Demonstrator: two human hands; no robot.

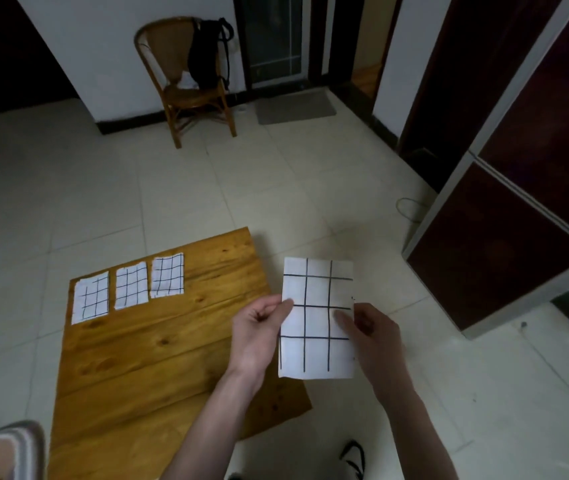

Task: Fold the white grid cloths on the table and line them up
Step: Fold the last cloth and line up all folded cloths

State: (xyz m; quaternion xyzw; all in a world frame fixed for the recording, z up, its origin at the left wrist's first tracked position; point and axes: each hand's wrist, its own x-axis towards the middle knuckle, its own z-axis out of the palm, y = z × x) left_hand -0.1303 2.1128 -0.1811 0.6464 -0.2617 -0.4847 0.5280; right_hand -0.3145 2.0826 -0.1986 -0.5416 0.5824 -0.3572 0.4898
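A folded white grid cloth (316, 318) hangs upright in the air, past the right edge of the wooden table (158, 355). My left hand (258, 336) pinches its left edge and my right hand (373, 336) holds its right edge, thumb over the front. Three folded grid cloths lie side by side in a row along the table's far left: one (90, 296) at the left, one (131, 285) in the middle and one (167, 275) at the right.
The table is low and stands on a pale tiled floor. A wicker chair (186, 84) with a black bag stands at the far wall. A dark cabinet (518, 216) fills the right side. A shoe (354, 459) shows below my arms.
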